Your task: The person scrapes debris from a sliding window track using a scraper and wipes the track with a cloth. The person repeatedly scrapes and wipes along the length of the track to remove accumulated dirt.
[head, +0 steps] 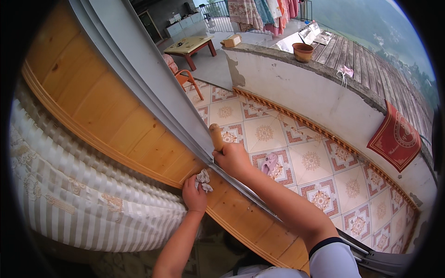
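Note:
My left hand (pixel 194 197) rests at the inner edge of a varnished wooden window sill (pixel 236 203), its fingers around a crumpled greyish-white tissue or rag (pixel 203 180). My right hand (pixel 233 160) grips a tool by its round wooden handle (pixel 216 136), whose butt end points up and away from me. The tool's working end is hidden behind the hand. That fist is beside the lower corner of the grey metal window frame (pixel 167 114), close to the sill's outer track (pixel 257 203). Small dark specks (pixel 251 209) lie on the wood nearer to me.
A striped curtain (pixel 100 208) hangs on the left. Outside, a pink shoe (pixel 269 164) lies on patterned tiles (pixel 311 160). A low wall (pixel 295 78) bears a flowerpot (pixel 303 52) and a red mat (pixel 394 137). Farther off are an orange chair (pixel 187 80) and a low table (pixel 189 46).

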The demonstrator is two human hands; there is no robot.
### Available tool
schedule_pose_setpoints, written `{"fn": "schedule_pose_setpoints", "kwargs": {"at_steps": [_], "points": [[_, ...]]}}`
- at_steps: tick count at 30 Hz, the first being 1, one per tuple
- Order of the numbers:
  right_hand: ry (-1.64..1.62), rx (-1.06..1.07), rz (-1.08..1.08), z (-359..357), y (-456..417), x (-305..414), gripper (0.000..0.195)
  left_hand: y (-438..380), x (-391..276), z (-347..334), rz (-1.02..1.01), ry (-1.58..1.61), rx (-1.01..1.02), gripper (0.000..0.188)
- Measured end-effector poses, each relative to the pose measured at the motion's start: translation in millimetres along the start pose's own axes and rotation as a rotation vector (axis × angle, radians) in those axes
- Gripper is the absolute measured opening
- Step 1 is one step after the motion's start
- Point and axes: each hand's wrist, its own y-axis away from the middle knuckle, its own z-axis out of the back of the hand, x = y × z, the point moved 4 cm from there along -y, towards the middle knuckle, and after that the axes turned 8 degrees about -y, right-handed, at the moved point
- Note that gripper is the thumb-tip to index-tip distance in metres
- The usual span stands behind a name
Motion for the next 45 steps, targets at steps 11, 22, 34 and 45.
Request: {"fn": "schedule_pose_setpoints", "kwargs": {"at_steps": [11,22,34,45], "points": [[0.098,0.037,-0.061,-13.0,7.8,-2.4,0.022,0.7,1.9,1.1,0.016,0.008,0.001,0.03],[-0.076,-0.017,-0.113,-17.7,-15.1,-11.5,0.019,0.0,3.3,-2.3,-0.004,-0.014,-0.006,0.032],[0.032,0.022,-0.138,22.4,15.4,-11.5,0.021,2.8,7.5,-2.5,0.007,0.013,-0.007,0.031],[-0.117,-0.074,-0.061,49.3,65.2,10.1,0.017,3.6,8.1,-3.7,-0.026,0.193,-0.162,0.038]]}}
